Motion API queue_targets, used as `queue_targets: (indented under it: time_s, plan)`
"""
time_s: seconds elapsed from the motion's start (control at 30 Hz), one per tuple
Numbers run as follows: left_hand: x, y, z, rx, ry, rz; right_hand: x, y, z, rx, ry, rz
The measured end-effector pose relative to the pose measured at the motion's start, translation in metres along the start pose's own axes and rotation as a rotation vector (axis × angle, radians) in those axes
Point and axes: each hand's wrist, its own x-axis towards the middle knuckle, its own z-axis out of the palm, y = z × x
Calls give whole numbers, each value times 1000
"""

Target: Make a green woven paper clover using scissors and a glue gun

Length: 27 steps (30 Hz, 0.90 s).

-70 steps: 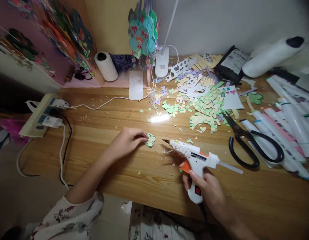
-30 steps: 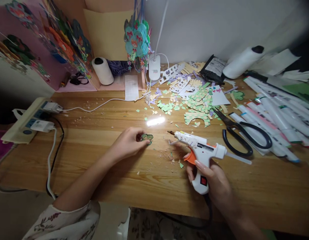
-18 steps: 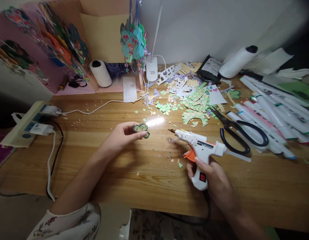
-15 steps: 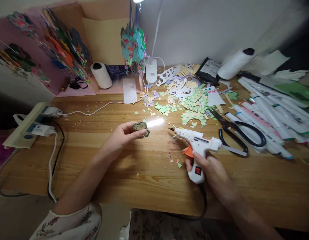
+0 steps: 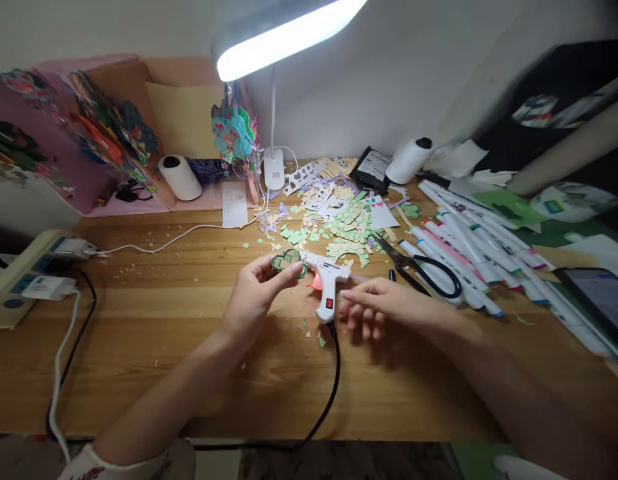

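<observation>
My left hand [image 5: 256, 293] is closed in a pinch on a small green paper flower [image 5: 287, 261], held just above the wooden desk [image 5: 163, 320]. A white hot glue gun [image 5: 326, 285] with an orange trigger and red switch points its nozzle at the flower. Its handle hangs free with the black cord [image 5: 333, 373] running off the desk's front edge. My right hand [image 5: 376, 308] lies just right of the gun, fingers loosely stretched out, the index fingertip at the gun's rear; it is not wrapped round the handle.
Green and yellow paper scraps [image 5: 346, 223] lie behind the hands. Black scissors [image 5: 423, 270] and several markers [image 5: 463, 243] lie to the right, a phone [image 5: 601, 297] farther right. A lit desk lamp [image 5: 283, 33], power strip [image 5: 19, 287] and another person's arm [image 5: 563, 157] are around.
The glue gun moved left until its nozzle reached the flower, and my right hand let go of the handle. My left hand lifted the flower off the desk. The camera tilted up.
</observation>
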Motion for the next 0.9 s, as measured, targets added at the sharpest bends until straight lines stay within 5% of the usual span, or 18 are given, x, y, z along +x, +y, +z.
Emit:
queue_targets:
  time_s: [0.1, 0.27, 0.43, 0.9]
  plan:
    - [-4, -7, 15, 18, 32, 8, -10, -3, 4, 5, 40, -123]
    - [-14, -22, 29, -95, -46, -164, -8, -6, 28, 162, 328, -492]
    - [-18, -31, 22, -214, -166, -341, -7, -4, 40, 163, 350, -434]
    - [-25, -29, 22, 46, -29, -194, 0, 4, 49, 239, 389, -412]
